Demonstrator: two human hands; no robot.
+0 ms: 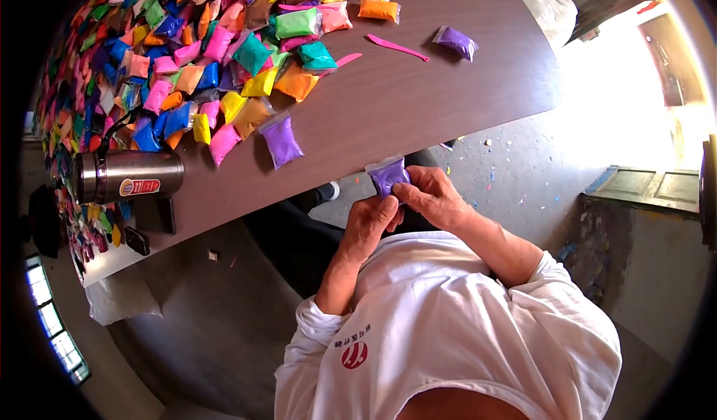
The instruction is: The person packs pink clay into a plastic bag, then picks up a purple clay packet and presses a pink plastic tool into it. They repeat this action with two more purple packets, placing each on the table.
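Observation:
Just off the table's front edge, a small clear packet of purple clay-like material (388, 175) is pinched between both hands. My left hand (367, 222) has its thumb and fingers closed at the packet's lower edge. My right hand (435, 198) grips the lower right side, thumb pressed on top. The fingers beneath the packet are mostly hidden. Another purple packet (282, 142) lies on the table near the big pile, and a third purple packet (456, 42) rests apart at the right.
A large heap of colourful packets (216, 46) covers the table's left side. On the brown tabletop (418, 99) lies a pink plastic tool (396, 47). A steel flask (131, 175) and a dark phone-like object (137, 241) are at the left edge. Coloured bits litter the floor (515, 155).

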